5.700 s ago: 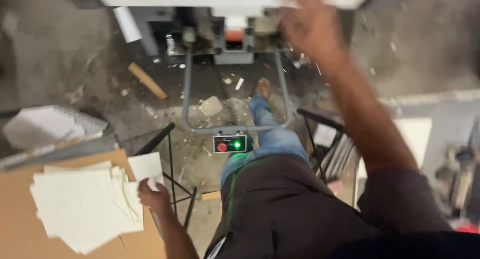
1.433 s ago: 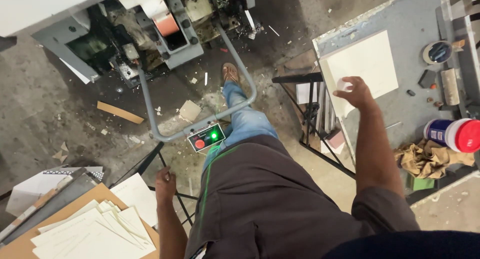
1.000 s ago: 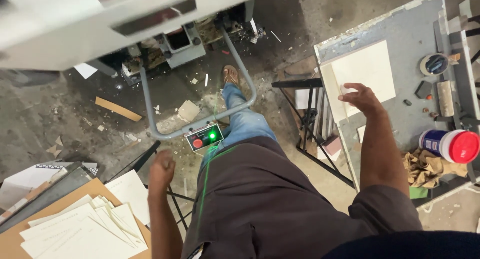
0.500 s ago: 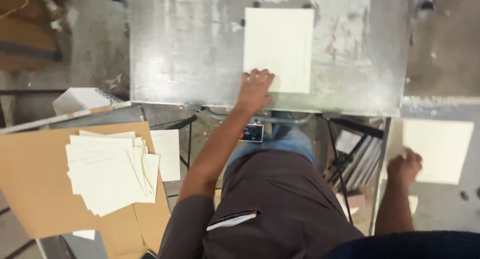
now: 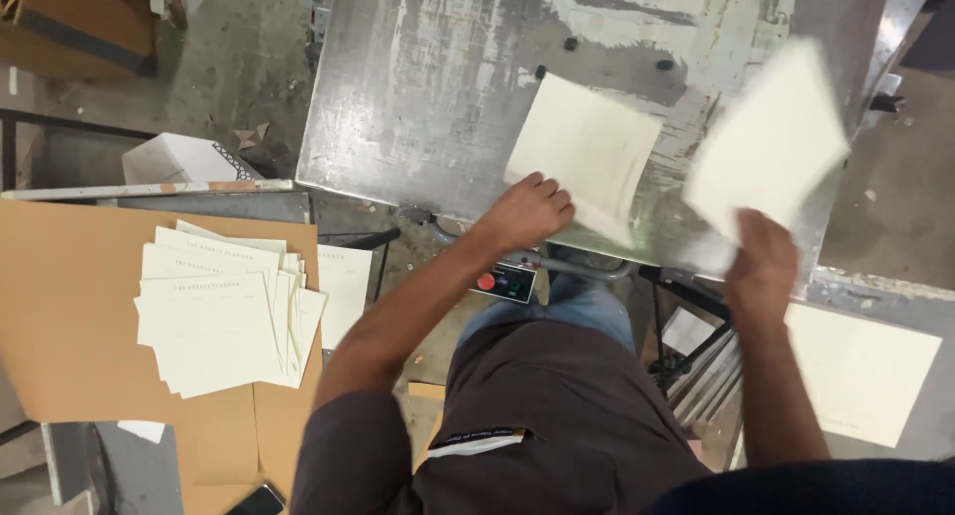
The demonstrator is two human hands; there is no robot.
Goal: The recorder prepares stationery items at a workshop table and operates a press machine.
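Two cream sheets in play: your left hand (image 5: 527, 211) presses fingers down on the sheet (image 5: 585, 155) lying on the worn metal table (image 5: 428, 87), near its front edge. Your right hand (image 5: 761, 266) is clamped on a second sheet (image 5: 768, 142), lifted and blurred, over the table's right side. Red-and-green button box (image 5: 505, 281) sits just below the left hand. Fanned card stack (image 5: 224, 311) lies on brown cardboard (image 5: 70, 306) far left; another cream sheet (image 5: 860, 376) lies far right.
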